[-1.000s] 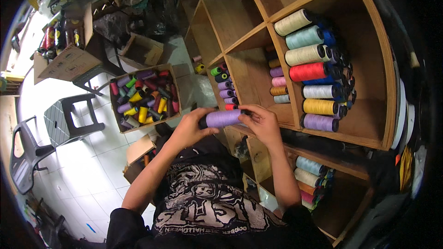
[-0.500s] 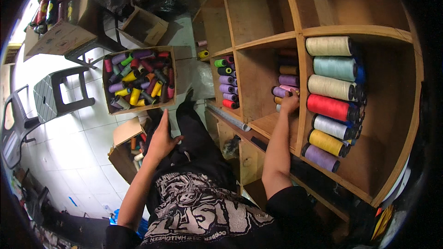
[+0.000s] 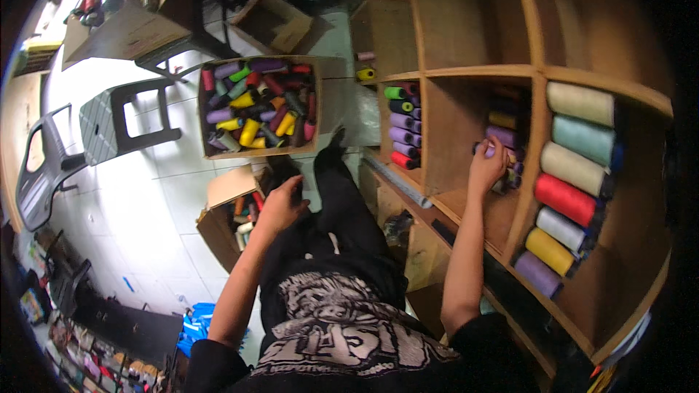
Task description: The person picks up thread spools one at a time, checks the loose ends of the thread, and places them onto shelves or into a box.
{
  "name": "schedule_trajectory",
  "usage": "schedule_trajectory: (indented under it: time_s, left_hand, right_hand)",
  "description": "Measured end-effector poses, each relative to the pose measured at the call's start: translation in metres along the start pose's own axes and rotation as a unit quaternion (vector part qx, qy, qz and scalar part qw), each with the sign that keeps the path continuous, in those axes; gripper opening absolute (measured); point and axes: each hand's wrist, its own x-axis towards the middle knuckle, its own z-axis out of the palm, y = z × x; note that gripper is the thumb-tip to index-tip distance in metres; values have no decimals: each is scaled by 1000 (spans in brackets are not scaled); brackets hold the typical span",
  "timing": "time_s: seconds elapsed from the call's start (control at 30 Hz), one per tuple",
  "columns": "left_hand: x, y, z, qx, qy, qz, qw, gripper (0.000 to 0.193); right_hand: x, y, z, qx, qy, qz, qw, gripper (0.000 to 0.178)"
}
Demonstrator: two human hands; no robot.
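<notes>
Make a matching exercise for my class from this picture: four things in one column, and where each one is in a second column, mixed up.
Things:
1. right hand
2. left hand
3. red spool
4. big box

Places:
A. on the floor, full of mixed spools
B. in the rightmost shelf bay, in a stack of large spools
C. above a small open box by the legs
D. in the middle shelf bay, on a purple spool

Pairs: 1-D, 2-C, 3-B, 4-A

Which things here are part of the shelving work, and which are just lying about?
In use: right hand on purple spool in shelf compartment; left hand over small spool box; big spool box.
Lying about: grey chair; empty carton.
</notes>
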Motion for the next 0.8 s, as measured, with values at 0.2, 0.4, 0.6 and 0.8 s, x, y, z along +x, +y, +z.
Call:
schedule_trajectory:
  time_s: [0.2,0.4,0.6,0.8]
  left_hand:
    - [80,-112,22,6,47,-53,997,42]
    - [257,-226,42,129,213,-36,968,50]
    - [336,-230,50,178,121,-126,968,110]
    - [315,-265,68,219,205,-72,951,101]
  right_hand:
    - [-136,-135,79,262,-373,-46,889,21]
    - [-210,-209,296,303,-473,8,827,44]
    - [-197,-254,429,188,-459,-96,863,59]
    - [-194,-262,445,207,-549,-60,808,69]
